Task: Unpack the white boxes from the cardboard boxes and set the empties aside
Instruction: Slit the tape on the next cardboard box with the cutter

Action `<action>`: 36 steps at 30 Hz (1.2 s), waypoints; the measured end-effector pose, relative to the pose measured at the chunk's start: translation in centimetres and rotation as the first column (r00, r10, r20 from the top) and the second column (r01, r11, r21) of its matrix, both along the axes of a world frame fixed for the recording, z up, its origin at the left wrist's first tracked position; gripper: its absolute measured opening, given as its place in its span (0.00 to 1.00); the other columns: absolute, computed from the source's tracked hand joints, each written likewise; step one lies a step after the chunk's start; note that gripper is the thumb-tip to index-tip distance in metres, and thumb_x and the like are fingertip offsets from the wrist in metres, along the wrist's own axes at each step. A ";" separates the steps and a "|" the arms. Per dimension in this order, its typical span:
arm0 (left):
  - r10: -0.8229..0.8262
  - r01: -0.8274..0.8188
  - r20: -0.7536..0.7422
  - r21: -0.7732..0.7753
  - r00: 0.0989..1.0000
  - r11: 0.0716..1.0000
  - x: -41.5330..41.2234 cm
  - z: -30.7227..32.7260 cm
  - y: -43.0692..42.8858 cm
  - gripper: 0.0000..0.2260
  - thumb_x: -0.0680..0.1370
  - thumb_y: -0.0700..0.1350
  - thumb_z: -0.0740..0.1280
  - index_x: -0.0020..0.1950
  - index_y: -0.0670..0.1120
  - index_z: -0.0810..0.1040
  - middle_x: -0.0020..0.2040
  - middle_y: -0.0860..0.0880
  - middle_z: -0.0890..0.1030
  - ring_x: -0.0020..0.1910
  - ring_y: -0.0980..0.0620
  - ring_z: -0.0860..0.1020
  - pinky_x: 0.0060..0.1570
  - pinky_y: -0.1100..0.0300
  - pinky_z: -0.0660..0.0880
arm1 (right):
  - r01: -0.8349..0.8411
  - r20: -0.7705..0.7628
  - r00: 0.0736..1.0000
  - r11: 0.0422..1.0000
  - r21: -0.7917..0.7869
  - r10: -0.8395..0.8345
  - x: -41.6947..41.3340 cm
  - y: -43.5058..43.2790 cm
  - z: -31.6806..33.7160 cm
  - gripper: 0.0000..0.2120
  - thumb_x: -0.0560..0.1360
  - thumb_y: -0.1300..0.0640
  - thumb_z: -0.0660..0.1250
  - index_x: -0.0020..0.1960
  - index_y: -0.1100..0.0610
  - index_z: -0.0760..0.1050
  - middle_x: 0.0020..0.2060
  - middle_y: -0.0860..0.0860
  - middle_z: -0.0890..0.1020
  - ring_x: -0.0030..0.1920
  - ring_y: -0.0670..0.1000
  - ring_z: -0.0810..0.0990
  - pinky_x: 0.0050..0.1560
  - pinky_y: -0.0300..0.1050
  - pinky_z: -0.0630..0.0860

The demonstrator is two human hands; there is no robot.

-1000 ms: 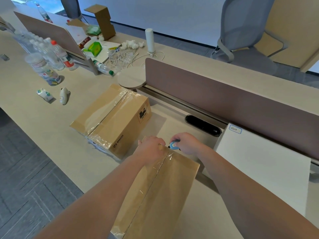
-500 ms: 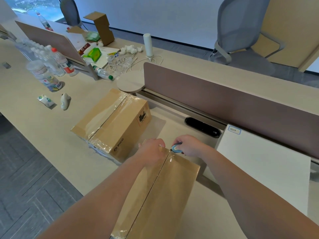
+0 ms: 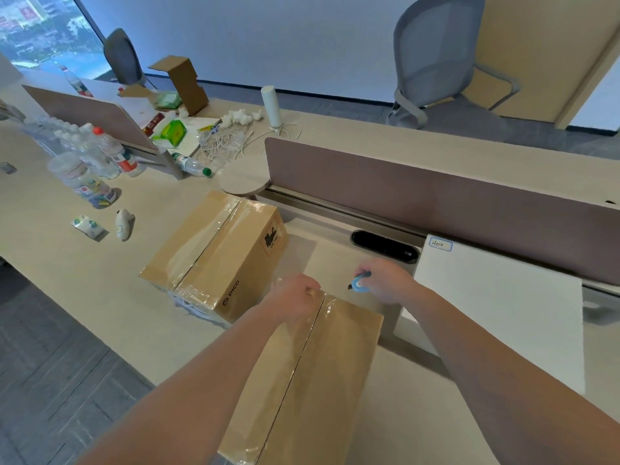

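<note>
Brown cardboard fills our view: the near cardboard box [image 3: 322, 380], a long carton with clear tape along its closed top seam, lies on the pale beige wooden desk [image 3: 84, 270] right under us. Our left hand [image 3: 295, 297] sits at this box's far end, fingers curled over the edge and holding it there. Our right hand [image 3: 385, 280] hovers just beyond that same far end, to the right, fingers wrapped round a small blue box cutter [image 3: 359, 284] with its dark tip pointing back toward the seam, clear of the cardboard.

Left of and beyond the near cardboard box we see a second brown carton [image 3: 214, 250], also taped shut, a printed logo on its side and crumpled clear film at its base. Right of the near cardboard box lies a flat white slab [image 3: 503, 307] with a small blue-bordered label; whether it is a box we cannot tell.

Beyond the near cardboard box runs a long mauve divider panel [image 3: 436, 209], with a dark oval cable slot [image 3: 385, 246] in front of it. Well off to the far left we spot clear plastic water bottles [image 3: 100, 152], a clear jar [image 3: 80, 179], a small white controller [image 3: 122, 224] and a little packet [image 3: 88, 226]. Farther back on that side are a tangle of pale cables [image 3: 221, 142], an upright white cylinder [image 3: 271, 107] and an opened piece of brown card [image 3: 183, 83]. Past the divider stands a grey mesh office chair [image 3: 436, 62] against a pale wall, and grey plank flooring [image 3: 50, 380] shows left of the near cardboard box.
</note>
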State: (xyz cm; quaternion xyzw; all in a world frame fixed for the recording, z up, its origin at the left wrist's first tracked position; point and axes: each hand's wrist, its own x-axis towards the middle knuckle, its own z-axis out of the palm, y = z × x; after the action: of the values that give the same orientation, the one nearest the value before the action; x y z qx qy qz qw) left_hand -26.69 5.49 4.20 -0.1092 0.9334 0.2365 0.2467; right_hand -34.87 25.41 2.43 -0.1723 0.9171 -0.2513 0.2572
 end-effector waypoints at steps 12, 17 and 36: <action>-0.193 0.192 -0.051 -0.024 0.980 0.981 -0.3 0.0 -1.4 0.14 0.79 0.47 0.62 0.64 0.48 0.77 0.60 0.50 0.79 0.54 0.51 0.76 0.52 0.61 0.73 | 0.441 0.127 0.897 0.877 -0.191 -0.424 6.5 -2.1 0.6 0.04 0.77 0.56 0.66 0.50 0.54 0.78 0.47 0.52 0.80 0.45 0.54 0.83 0.51 0.56 0.82; -0.293 0.292 -0.066 -0.028 0.954 0.956 -0.6 -0.4 -2.7 0.17 0.79 0.42 0.60 0.68 0.49 0.75 0.65 0.49 0.77 0.62 0.46 0.76 0.58 0.56 0.75 | 0.604 0.105 0.797 0.780 -0.164 -0.595 9.0 -4.8 1.1 0.02 0.73 0.58 0.67 0.43 0.56 0.77 0.42 0.52 0.81 0.43 0.58 0.84 0.46 0.61 0.82; -0.462 0.474 -0.166 0.034 0.871 0.880 -1.0 -2.8 -5.8 0.22 0.77 0.40 0.58 0.71 0.51 0.72 0.67 0.48 0.71 0.66 0.43 0.71 0.66 0.39 0.69 | 0.678 -0.158 0.734 0.729 0.096 -0.661 8.8 -11.5 1.0 0.05 0.79 0.58 0.64 0.44 0.57 0.73 0.37 0.51 0.75 0.42 0.56 0.76 0.39 0.43 0.69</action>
State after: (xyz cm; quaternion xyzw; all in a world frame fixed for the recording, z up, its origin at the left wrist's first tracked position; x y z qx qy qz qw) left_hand -27.65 -0.32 1.35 0.1477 0.9388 0.2115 0.2282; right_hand -26.11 13.89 3.46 0.1756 0.9463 -0.2487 0.1091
